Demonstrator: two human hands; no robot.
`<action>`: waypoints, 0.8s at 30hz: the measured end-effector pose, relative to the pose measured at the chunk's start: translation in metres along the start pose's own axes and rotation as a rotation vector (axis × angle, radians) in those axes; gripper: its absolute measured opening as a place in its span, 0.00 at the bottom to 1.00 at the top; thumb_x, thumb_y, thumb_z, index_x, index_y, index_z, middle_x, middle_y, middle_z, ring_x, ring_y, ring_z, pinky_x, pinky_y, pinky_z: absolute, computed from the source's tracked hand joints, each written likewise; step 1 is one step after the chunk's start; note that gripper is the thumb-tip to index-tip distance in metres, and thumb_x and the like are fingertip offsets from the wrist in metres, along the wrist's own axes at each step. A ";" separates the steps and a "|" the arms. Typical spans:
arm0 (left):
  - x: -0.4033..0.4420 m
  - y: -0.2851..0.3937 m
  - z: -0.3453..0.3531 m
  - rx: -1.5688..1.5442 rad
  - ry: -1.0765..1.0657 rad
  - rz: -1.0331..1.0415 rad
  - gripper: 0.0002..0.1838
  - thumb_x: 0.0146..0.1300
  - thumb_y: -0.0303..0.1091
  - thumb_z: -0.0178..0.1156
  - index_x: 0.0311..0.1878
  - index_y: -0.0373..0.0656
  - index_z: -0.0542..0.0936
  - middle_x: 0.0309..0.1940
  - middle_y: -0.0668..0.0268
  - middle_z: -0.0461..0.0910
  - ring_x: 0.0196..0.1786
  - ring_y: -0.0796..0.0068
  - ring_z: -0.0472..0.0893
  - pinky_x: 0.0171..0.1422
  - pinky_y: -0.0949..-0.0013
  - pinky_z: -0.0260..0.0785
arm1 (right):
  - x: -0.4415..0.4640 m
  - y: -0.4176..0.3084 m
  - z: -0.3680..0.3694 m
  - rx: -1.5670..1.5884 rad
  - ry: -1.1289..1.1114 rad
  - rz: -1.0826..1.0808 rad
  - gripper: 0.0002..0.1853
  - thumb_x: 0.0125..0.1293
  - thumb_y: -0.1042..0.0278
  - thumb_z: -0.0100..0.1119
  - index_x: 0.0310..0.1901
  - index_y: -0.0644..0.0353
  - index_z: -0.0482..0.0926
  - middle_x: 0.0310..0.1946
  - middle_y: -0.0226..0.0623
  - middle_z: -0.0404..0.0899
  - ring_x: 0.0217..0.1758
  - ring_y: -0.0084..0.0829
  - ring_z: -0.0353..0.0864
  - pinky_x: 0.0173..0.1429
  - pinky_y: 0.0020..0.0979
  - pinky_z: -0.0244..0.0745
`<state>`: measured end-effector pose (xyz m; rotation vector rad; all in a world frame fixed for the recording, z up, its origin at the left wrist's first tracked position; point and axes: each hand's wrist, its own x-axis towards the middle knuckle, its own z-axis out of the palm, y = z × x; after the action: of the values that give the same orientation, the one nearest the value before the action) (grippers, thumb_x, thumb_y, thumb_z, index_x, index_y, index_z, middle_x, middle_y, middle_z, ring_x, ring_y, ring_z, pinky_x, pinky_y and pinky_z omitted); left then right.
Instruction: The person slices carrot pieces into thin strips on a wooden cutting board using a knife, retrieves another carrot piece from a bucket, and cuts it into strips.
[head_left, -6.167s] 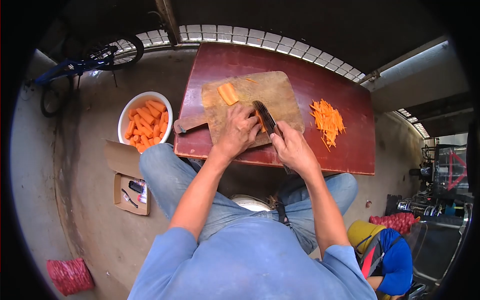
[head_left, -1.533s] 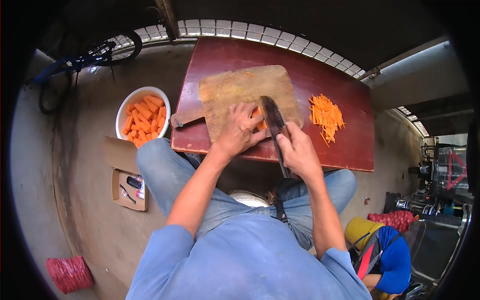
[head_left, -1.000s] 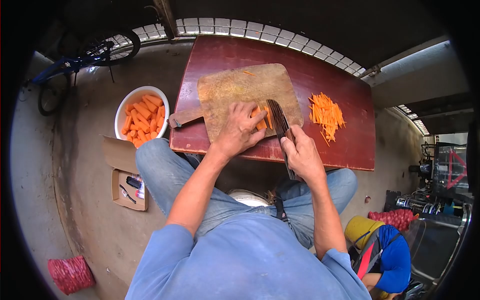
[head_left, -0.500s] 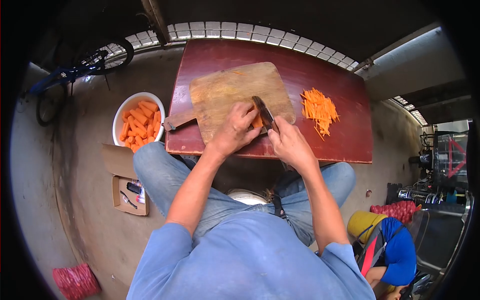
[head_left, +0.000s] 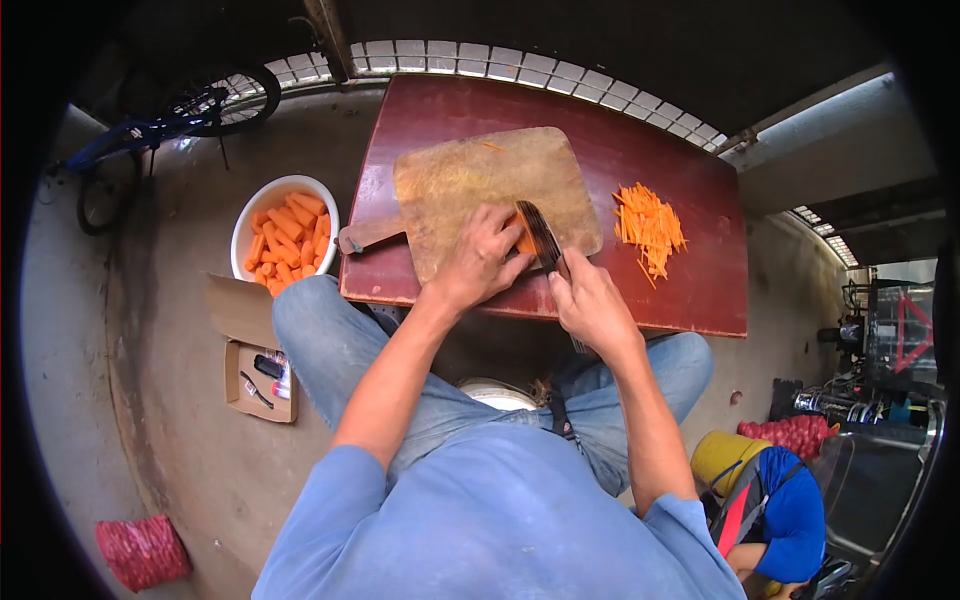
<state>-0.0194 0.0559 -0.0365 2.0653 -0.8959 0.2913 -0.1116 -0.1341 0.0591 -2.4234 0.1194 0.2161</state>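
Observation:
A wooden cutting board with a handle lies on the dark red table. On its near right part, my left hand presses bent fingers on a piece of carrot, mostly hidden by the hand and blade. My right hand is wrapped round the handle of a knife. The dark blade stands close against the carrot, just right of my left fingertips, and looks smeared by motion. To the right of the board is a pile of thin carrot strips. A few shreds lie at the board's far side.
A white bucket of peeled carrots stands left of the table. Below it sits an open cardboard box with small items. A bicycle is at the far left. A person in blue is low at the right, beside a yellow bucket.
The whole view has shifted slightly. The knife blade shows more of its flat side now, and my right hand has moved a little towards me. My left hand stays on the carrot.

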 end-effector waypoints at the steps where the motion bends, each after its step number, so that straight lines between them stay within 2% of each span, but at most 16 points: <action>1: 0.000 -0.001 0.000 0.005 0.005 0.007 0.24 0.57 0.30 0.81 0.56 0.31 0.88 0.65 0.45 0.84 0.68 0.42 0.81 0.74 0.49 0.77 | 0.003 0.002 0.002 -0.019 0.017 -0.010 0.14 0.81 0.63 0.58 0.56 0.65 0.74 0.45 0.71 0.86 0.55 0.76 0.83 0.57 0.68 0.75; 4: 0.002 0.002 0.001 0.009 0.024 0.026 0.23 0.56 0.29 0.81 0.55 0.31 0.88 0.65 0.45 0.84 0.67 0.42 0.81 0.73 0.48 0.77 | 0.015 0.001 -0.001 -0.009 0.002 -0.061 0.13 0.81 0.64 0.58 0.55 0.64 0.75 0.47 0.72 0.86 0.54 0.77 0.83 0.56 0.69 0.75; 7: 0.004 0.002 -0.003 -0.005 0.031 0.022 0.22 0.56 0.29 0.80 0.54 0.32 0.88 0.65 0.45 0.83 0.66 0.42 0.81 0.72 0.48 0.77 | 0.006 -0.003 -0.004 0.028 0.092 -0.078 0.12 0.80 0.67 0.59 0.51 0.69 0.75 0.40 0.68 0.83 0.50 0.75 0.82 0.52 0.63 0.76; 10: 0.001 0.003 -0.002 -0.022 0.027 -0.001 0.21 0.57 0.28 0.79 0.54 0.33 0.89 0.65 0.46 0.83 0.65 0.43 0.81 0.72 0.48 0.77 | -0.003 -0.011 -0.010 0.025 -0.037 0.036 0.13 0.80 0.63 0.58 0.54 0.65 0.75 0.46 0.74 0.85 0.55 0.77 0.83 0.57 0.69 0.75; 16: 0.008 0.009 -0.005 -0.003 0.011 0.006 0.19 0.59 0.29 0.79 0.54 0.36 0.89 0.64 0.47 0.84 0.64 0.43 0.81 0.71 0.49 0.77 | 0.014 0.003 0.006 0.007 0.041 -0.079 0.13 0.81 0.63 0.58 0.54 0.66 0.74 0.42 0.71 0.85 0.54 0.76 0.83 0.57 0.68 0.75; 24: 0.005 0.004 -0.002 -0.040 0.043 -0.012 0.17 0.60 0.29 0.78 0.52 0.38 0.90 0.63 0.49 0.83 0.65 0.44 0.80 0.73 0.49 0.76 | 0.001 -0.005 -0.004 0.019 -0.040 0.018 0.14 0.80 0.63 0.58 0.55 0.66 0.75 0.45 0.72 0.85 0.54 0.75 0.84 0.56 0.67 0.76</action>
<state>-0.0185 0.0532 -0.0308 2.0194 -0.8566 0.3079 -0.1091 -0.1325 0.0652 -2.3988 0.1244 0.2702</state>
